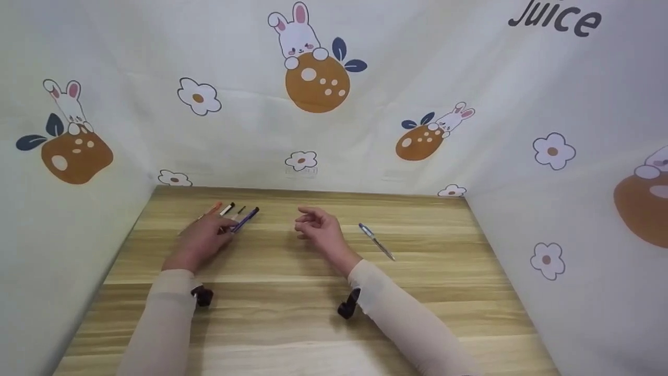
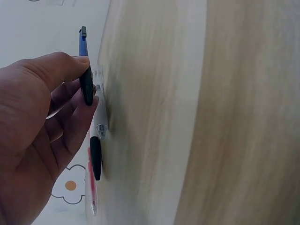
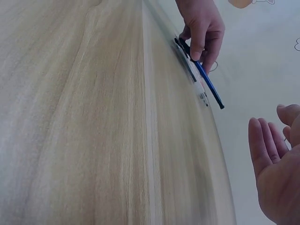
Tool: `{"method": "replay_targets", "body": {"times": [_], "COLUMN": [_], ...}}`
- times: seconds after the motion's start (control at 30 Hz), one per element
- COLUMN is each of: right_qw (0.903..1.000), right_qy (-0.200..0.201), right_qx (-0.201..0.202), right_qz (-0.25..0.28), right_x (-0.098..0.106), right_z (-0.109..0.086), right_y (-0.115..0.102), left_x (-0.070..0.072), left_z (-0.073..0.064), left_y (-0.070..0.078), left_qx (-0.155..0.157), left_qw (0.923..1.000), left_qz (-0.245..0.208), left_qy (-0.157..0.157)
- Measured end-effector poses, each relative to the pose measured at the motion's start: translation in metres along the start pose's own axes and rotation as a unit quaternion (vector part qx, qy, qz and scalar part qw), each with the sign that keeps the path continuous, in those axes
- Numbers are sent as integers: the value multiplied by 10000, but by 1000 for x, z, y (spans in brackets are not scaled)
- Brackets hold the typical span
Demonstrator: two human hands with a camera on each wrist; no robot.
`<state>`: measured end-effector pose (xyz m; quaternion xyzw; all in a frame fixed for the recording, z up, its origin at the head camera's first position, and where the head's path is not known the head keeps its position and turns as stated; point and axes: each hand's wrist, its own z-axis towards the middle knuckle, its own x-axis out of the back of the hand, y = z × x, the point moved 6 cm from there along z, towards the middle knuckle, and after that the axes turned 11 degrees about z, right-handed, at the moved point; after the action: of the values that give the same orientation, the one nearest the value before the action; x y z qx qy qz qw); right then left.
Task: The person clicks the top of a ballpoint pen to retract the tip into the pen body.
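My left hand (image 1: 202, 240) is at the far left of the table, pinching a blue pen (image 1: 246, 219) between thumb and fingers. In the left wrist view that pen (image 2: 86, 86) has a dark grip and stands just off the tabletop. Beneath and beside the hand lie an orange-red pen (image 1: 214, 208), a white pen with a black end (image 1: 227, 209) and a clear pen (image 1: 240, 211), partly hidden by the hand. My right hand (image 1: 324, 232) hovers over the table's middle, fingers loosely bent, holding nothing. A clear pen with a blue clip (image 1: 376, 242) lies to its right.
The wood-grain table (image 1: 271, 313) is bounded at the back and sides by a pale printed cloth (image 1: 235, 136). Both forearms wear light sleeves with a small black camera (image 1: 202, 296) at each wrist.
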<state>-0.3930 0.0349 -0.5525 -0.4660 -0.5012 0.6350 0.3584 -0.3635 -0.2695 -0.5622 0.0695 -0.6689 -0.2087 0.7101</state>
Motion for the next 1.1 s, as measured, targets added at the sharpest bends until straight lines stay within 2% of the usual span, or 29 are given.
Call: {"method": "replay_targets", "body": {"times": [0.17,0.33,0.6,0.87,1.1], "right_qw": [9999,9999,9998,9996,9997], "right_qy": [-42,-22,-89,-174,-181], "right_qx": [112,95,96,93,-18], "right_qz": [-63,-96,-167,-197,-164], "right_x": [0,0,0,-2,0], "right_z": [-2,-4,-5,-6,-7], "right_y": [-2,-1,-4,-4,-2], "left_x": [-7,-10,-10,-12,-10], "left_z": [4,6,4,4,6], "left_y": [1,0,5,7,9], "left_qx": [-95,58,58,165,118], "left_qw": [9999,9999,9989,9979,9979], "left_qz": [1,113,460,624,639], "left_qy": [32,29,79,-53,75]}}
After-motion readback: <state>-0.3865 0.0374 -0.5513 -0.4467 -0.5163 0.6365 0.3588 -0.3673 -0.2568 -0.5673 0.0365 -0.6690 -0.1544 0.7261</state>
